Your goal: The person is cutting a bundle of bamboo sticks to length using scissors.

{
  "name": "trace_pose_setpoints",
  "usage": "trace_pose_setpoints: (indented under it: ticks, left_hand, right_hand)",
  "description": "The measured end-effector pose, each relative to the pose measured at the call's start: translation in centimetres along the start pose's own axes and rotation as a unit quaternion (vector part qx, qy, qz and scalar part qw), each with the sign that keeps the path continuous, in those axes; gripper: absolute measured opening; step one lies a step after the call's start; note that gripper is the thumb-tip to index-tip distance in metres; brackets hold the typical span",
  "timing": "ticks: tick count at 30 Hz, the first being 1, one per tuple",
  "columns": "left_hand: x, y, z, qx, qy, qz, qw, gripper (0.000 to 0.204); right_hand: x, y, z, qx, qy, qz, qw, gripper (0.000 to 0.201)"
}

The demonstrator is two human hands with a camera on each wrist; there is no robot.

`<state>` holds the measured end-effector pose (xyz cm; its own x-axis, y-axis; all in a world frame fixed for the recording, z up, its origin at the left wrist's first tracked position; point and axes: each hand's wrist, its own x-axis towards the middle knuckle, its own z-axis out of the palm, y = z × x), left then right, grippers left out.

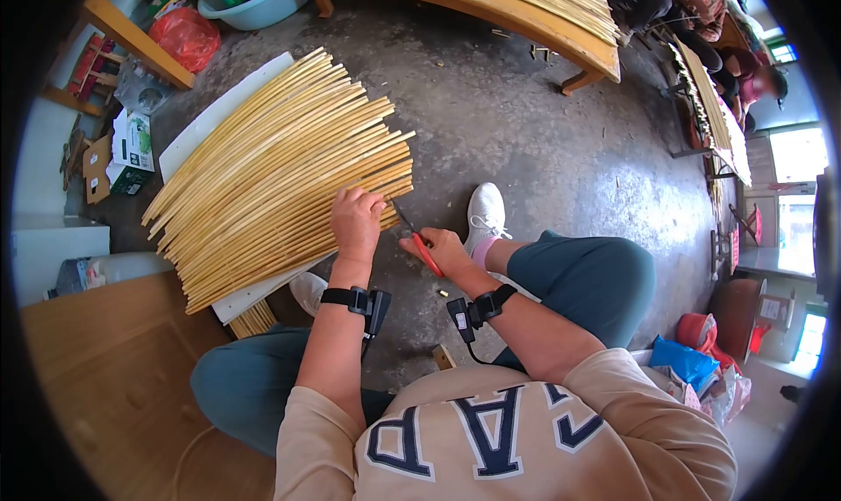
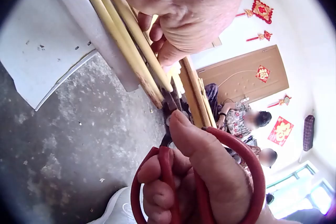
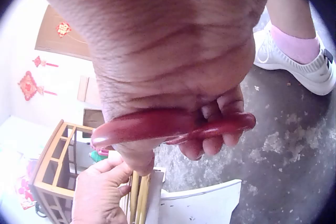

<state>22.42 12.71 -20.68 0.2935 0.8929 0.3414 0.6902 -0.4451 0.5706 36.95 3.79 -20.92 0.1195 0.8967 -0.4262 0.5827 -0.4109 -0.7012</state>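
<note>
Clearly the bamboo strips [image 1: 280, 177] fan across a white board [image 1: 254, 292] on the concrete floor [image 1: 526, 133]. At the strips' near ends, the left hand [image 1: 357, 221] curls its fingers over a few; holding them firmly would keep the cut square. The right hand [image 1: 442, 249] grips red scissors [image 1: 427, 254], blades at those ends.
</note>
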Motion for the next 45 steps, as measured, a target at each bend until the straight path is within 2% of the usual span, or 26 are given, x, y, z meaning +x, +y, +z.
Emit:
trace_pose_setpoints:
  ticks: [3,10,25,27,34,37,39,43,45]
  left_hand:
    - [0.3,0.3,-0.2,-0.001,-0.004,-0.001,1.0,0.011]
    - [0.8,0.3,-0.2,-0.001,-0.01,-0.011,1.0,0.01]
    - [0.7,0.3,-0.1,-0.016,-0.013,-0.008,1.0,0.01]
    - [0.6,0.3,0.0,-0.018,-0.013,-0.007,1.0,0.01]
    - [0.3,0.0,0.4,-0.055,-0.021,0.009,0.998,0.01]
    - [-0.2,0.3,1.2,-0.049,-0.009,0.014,0.999,0.009]
    - [-0.2,-0.2,0.9,-0.062,-0.006,0.01,0.998,0.009]
    - [0.0,-0.4,-0.1,-0.09,0.009,0.005,0.996,0.009]
    - [0.0,-0.3,-0.3,-0.086,0.018,-0.009,0.996,0.008]
  right_hand:
    - [-0.2,-0.1,0.0,-0.007,0.021,-0.018,1.0,0.054]
    - [0.2,-0.1,-0.1,-0.01,0.015,-0.019,1.0,0.055]
    - [0.3,-1.1,0.0,-0.024,-0.004,0.019,1.0,0.059]
    - [0.3,-1.1,0.2,-0.007,0.032,0.005,0.999,0.049]
    - [0.5,0.3,0.6,0.043,0.029,-0.022,0.998,0.04]
    - [0.3,-0.2,0.9,0.079,0.058,-0.045,0.994,0.04]
    - [0.1,-0.5,0.9,0.193,0.051,0.054,0.978,0.043]
    - [-0.2,-0.1,-0.4,0.119,0.058,0.044,0.99,0.045]
    - [-0.6,-0.1,-0.7,0.115,0.008,0.079,0.99,0.052]
